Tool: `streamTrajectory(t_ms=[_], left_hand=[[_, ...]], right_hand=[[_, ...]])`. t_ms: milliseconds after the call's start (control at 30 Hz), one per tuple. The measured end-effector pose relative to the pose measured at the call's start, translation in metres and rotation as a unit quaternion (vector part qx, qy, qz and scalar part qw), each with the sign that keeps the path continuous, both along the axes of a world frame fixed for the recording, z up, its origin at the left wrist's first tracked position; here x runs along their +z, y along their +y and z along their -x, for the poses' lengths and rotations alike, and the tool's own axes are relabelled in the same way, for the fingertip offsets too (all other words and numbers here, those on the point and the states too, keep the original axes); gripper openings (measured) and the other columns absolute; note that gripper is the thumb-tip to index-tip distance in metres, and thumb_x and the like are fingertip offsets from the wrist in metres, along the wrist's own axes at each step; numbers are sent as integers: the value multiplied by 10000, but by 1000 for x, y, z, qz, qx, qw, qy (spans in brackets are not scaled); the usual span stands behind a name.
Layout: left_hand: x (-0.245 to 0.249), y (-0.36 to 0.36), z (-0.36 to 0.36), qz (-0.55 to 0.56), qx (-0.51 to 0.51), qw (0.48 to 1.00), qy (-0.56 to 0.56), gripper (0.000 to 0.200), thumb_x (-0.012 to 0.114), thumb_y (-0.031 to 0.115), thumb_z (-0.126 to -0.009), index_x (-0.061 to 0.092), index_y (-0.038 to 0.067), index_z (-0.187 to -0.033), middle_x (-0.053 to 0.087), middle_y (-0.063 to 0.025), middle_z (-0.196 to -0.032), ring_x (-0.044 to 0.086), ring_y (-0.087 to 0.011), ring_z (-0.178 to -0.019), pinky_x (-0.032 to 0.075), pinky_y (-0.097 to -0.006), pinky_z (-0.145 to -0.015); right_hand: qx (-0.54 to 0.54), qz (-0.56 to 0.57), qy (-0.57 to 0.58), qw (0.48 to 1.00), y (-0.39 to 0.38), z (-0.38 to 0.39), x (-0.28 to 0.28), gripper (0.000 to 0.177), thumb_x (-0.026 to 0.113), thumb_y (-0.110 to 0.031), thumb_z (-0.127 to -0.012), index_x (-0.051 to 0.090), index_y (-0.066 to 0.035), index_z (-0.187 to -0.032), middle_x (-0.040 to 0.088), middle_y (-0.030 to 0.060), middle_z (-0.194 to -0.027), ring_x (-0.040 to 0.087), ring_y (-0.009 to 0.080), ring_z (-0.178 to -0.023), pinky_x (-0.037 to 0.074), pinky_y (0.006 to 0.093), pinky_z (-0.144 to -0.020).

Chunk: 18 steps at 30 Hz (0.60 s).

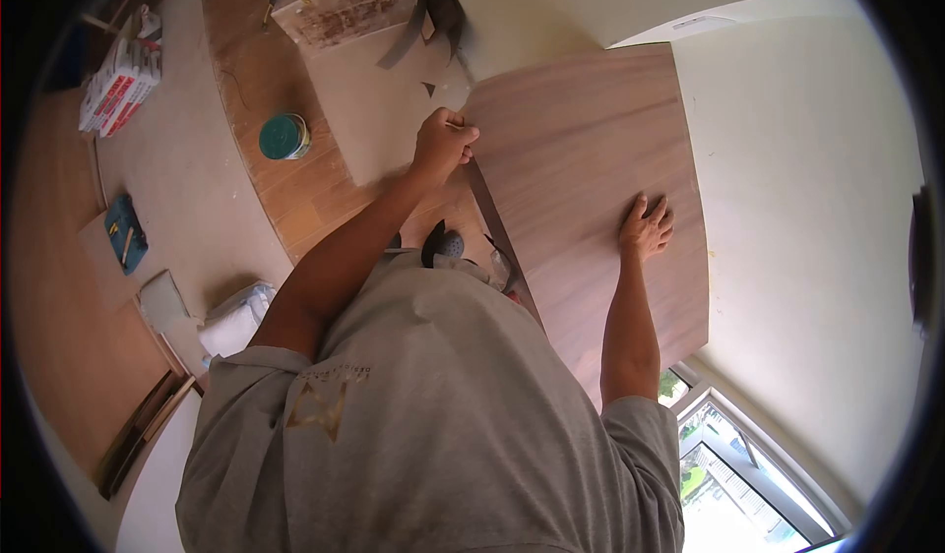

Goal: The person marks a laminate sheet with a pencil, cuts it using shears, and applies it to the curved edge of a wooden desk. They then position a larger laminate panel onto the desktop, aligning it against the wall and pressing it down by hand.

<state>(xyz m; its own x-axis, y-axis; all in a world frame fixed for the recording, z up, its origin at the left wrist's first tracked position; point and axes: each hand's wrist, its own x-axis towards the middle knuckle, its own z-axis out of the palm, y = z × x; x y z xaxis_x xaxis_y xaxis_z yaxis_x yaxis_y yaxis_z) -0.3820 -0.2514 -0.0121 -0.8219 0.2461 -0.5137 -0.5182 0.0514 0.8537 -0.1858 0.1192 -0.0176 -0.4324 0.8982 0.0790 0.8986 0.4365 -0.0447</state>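
A brown wood-grain panel (581,189) spreads out in front of my body, with a darker narrow edge along its left side. My right hand (647,226) rests on its top face, fingers spread and palm down. At the panel's far left corner is my left hand (446,147), closed in a fist with the thumb pressed against the fingers. Something thin and pale seems to show between those fingers, but I cannot make out what it is. The dark edge strip (507,248) runs from near my left hand back towards my waist.
A tub with a green lid (283,137) stands on wooden flooring at left. Beyond it is a worn box (349,7) with tools on top. Red-and-white packages (123,86), a blue pouch (126,233) and a white bag (239,319) lie farther left. A wall (807,159) borders the panel; a window (748,484) is at lower right.
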Motion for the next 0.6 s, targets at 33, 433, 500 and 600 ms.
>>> streamTrajectory(t_ms=[33,433,500,600], left_hand=[[1,1,-4,9,22,1000,13,234,749,105,-913,615,-21,-1056,678,-83,-841,670,-138,-646,579,-284,-574],[14,17,8,272,-42,898,342,610,810,203,-868,533,-2,-1372,603,-208,-1235,619,-339,-1090,503,-469,-941],[41,34,18,396,-55,774,491,679,822,224,-864,511,11,-1429,531,-242,-1387,549,-390,-1238,441,-519,-1061],[70,78,25,342,-254,726,540,818,811,354,-873,447,42,-1536,323,-265,-1599,334,-435,-1463,329,-531,-1187]], right_hand=[[-1,-4,-7,1000,-1,-1,0,776,399,-726,-993,370,-273,-1621,315,126,-1677,254,370,-1542,223,566,-1230],[-7,-5,6,1000,-7,2,13,756,440,-672,-1002,387,-237,-1618,296,146,-1686,239,370,-1551,195,585,-1233],[-6,3,15,1000,-9,3,16,755,446,-659,-1003,386,-228,-1619,279,168,-1691,233,383,-1552,180,594,-1235],[-2,17,6,1000,-10,4,19,747,447,-643,-1007,390,-216,-1618,281,175,-1685,223,397,-1552,182,595,-1237]])
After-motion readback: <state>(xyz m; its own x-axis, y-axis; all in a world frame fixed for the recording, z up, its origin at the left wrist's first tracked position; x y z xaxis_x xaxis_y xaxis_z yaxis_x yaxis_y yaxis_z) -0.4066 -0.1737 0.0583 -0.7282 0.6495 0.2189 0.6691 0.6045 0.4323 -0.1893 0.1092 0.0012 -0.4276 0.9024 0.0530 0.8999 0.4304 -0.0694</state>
